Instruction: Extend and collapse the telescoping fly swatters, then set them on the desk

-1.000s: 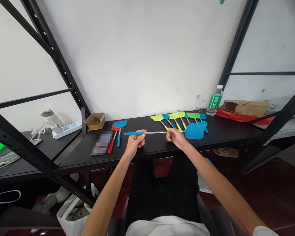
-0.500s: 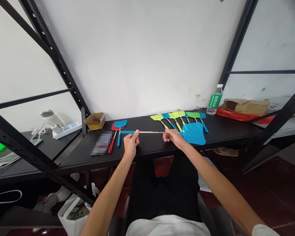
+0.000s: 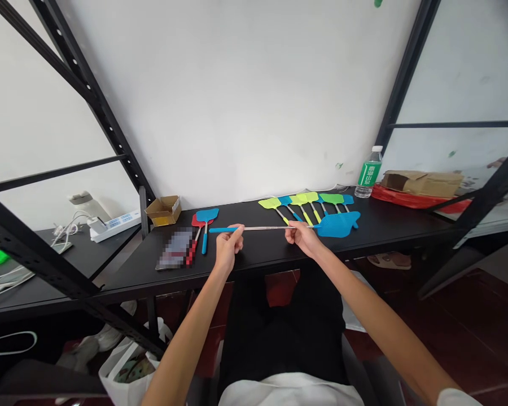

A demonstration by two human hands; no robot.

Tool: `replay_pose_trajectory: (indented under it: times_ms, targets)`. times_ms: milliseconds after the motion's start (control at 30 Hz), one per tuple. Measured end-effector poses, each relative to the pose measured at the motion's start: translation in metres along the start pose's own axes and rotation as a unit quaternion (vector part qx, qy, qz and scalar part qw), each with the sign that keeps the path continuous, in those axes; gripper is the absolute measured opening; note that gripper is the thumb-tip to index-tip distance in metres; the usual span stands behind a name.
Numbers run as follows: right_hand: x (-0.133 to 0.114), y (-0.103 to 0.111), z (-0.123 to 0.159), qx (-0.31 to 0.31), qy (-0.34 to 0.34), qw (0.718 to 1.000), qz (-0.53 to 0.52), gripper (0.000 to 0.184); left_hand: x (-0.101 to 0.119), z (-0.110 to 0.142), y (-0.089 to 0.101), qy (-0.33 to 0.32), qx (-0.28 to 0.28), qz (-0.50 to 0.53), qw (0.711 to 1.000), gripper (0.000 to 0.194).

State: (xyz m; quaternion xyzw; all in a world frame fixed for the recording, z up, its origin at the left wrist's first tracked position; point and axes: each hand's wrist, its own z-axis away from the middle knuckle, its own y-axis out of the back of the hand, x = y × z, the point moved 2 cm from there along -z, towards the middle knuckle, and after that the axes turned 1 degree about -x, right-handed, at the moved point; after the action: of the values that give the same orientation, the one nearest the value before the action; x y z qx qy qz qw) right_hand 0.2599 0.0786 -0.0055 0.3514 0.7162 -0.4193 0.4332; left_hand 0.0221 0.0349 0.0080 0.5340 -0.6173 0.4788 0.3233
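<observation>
Head view: a blue fly swatter (image 3: pixel 338 225) is being held crosswise over the front part of a black table (image 3: pixel 260 248). Its handle is being gripped by the closed left hand (image 3: pixel 229 247), with the thumb pressed along the top, and its thin metal shaft is being pinched by the closed right hand (image 3: pixel 302 235) near the swatter's head, which is being kept to the right. Behind the right hand, a row of yellow, blue and green swatters (image 3: pixel 310 197) is lying near the wall (image 3: pixel 254 101). Toward the left, a second blue swatter (image 3: pixel 207 215) is overlapping a red swatter (image 3: pixel 196 221), near an open cardboard box (image 3: pixel 163 214). At right, a water bottle (image 3: pixel 368 173) is standing beside a red bag (image 3: pixel 406 197).
</observation>
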Motion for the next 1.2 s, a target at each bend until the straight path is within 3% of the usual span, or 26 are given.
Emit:
replay_pose_trajectory:
  times_ms: [133, 400, 500, 633, 733, 867, 1067, 1200]
  targets:
    - [-0.0009, 0.0008, -0.0008, 0.028, -0.004, 0.999, -0.046, 0.035, 0.0018, 0.0006, 0.0001, -0.014, -0.01, 0.034, 0.999, 0.03]
    - [-0.0022, 0.0019, -0.0022, 0.078, -0.001, 0.993, -0.084, 0.038, 0.0037, 0.0011, 0.0049, -0.048, 0.05, 0.075, 0.995, 0.023]
    - [-0.0036, 0.0008, -0.0016, 0.087, -0.002, 0.992, -0.086, 0.037, 0.0037, 0.0008, 0.0029, -0.033, 0.026, 0.067, 0.997, 0.021]
    - [-0.0028, 0.0001, -0.0015, 0.085, -0.002, 0.994, -0.072, 0.038, 0.0028, 0.0008, -0.001, -0.006, -0.034, 0.047, 0.998, 0.034]
    - [-0.0017, 0.0002, -0.0016, 0.08, -0.002, 0.994, -0.07, 0.037, 0.0011, 0.0006, -0.0014, -0.006, -0.048, 0.044, 0.998, 0.037]
    - [-0.0015, 0.0003, -0.0014, 0.065, 0.004, 0.996, -0.068, 0.038, -0.0015, -0.0001, 0.0001, -0.014, -0.022, 0.032, 0.999, 0.031]
    - [-0.0013, -0.0003, -0.0006, 0.055, 0.004, 0.998, -0.029, 0.041, -0.0001, -0.0003, 0.0001, -0.015, 0.002, 0.03, 0.999, 0.046]
    - [-0.0024, -0.0011, 0.0011, 0.049, 0.0, 0.999, -0.002, 0.042, -0.0009, -0.0013, 0.0012, -0.007, 0.021, 0.039, 0.999, 0.039]
